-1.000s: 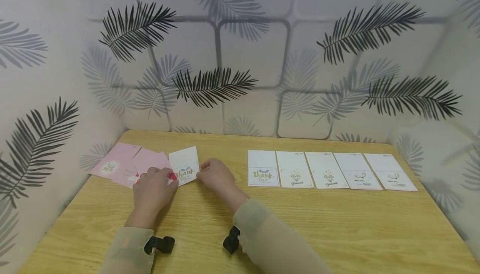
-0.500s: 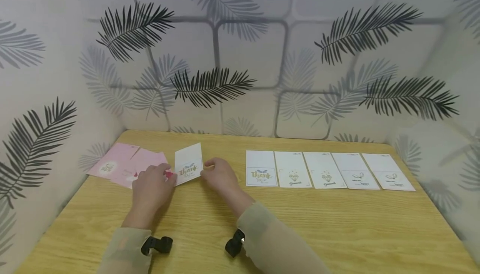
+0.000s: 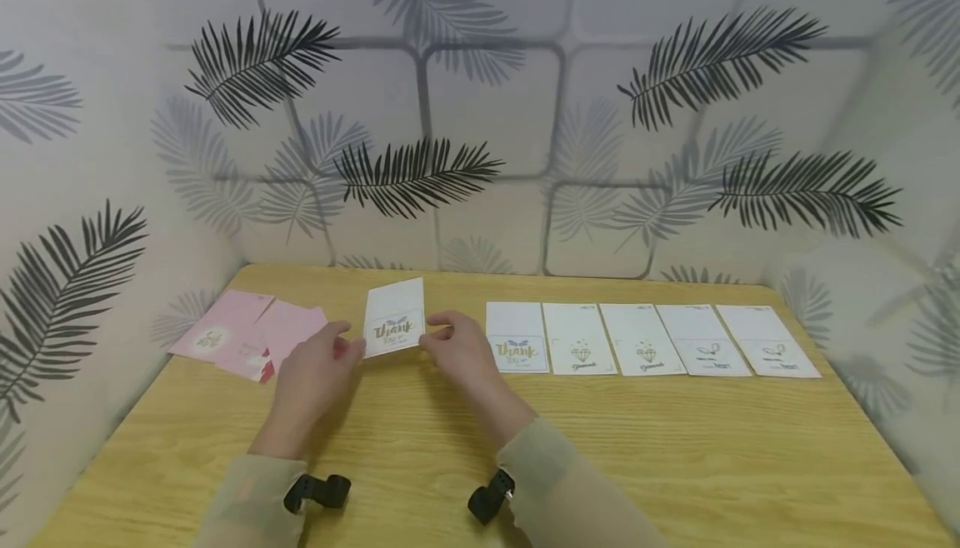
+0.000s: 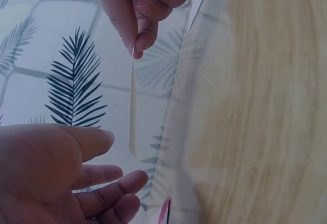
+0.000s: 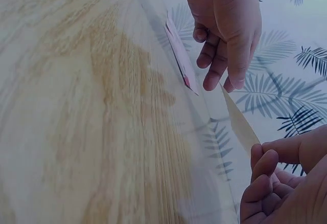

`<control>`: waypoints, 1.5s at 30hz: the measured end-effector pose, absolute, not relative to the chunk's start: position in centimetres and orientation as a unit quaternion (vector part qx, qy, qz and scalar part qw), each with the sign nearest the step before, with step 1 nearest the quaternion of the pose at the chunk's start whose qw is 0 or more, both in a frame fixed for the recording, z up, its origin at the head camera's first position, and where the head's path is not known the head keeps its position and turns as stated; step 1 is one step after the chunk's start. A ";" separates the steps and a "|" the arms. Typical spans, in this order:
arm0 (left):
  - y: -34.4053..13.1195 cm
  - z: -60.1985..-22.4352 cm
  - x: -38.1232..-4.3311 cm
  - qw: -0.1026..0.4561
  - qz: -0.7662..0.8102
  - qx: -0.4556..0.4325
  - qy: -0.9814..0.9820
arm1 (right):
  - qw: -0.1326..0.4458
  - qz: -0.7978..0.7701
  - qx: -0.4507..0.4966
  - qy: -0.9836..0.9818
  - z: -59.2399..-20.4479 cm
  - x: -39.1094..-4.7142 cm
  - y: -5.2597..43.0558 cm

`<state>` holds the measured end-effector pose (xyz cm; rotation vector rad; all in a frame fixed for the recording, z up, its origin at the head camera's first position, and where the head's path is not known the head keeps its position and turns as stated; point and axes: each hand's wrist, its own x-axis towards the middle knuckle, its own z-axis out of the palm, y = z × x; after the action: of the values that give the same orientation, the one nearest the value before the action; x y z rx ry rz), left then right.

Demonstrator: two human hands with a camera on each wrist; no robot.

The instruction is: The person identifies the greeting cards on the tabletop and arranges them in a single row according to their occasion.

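My right hand pinches a white "Thank You" card between thumb and fingers at its right edge. In the right wrist view the card hangs tilted above the wooden table. My left hand is by the card's left edge; the left wrist view has its thumb and fingers spread apart, with a gap to the card. Several pink cards, overlapping, lie just left of that hand, red print showing at their lower edge.
To the right, a row of white cards lies side by side: another "Thank You" card, two diamond cards, then two cards with a heart-like drawing. A patterned wall rises behind the table.
The held card has moved right and up, away from the pink cards, in the right hand. My left hand has shifted slightly right, uncovering more of the pink cards.
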<state>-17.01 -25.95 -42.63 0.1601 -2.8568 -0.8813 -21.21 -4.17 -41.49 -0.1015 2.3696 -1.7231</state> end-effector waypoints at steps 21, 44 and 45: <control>-21.3 -41.8 -18.6 0.054 -0.351 0.038 -0.934 | 0.076 -0.600 -0.039 0.795 -41.4 -21.4 0.4; -18.5 -42.3 -19.0 0.070 -0.295 0.031 -0.953 | 0.026 -0.418 -0.063 0.906 -42.1 -21.9 3.2; -18.4 -42.3 -19.0 0.072 -0.292 0.028 -0.953 | 0.027 -0.410 -0.062 0.910 -42.1 -21.9 3.3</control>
<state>-19.00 -18.40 -42.32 0.0852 -2.8658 -0.8775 -21.85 3.27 -42.11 -0.1912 2.8103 -1.2652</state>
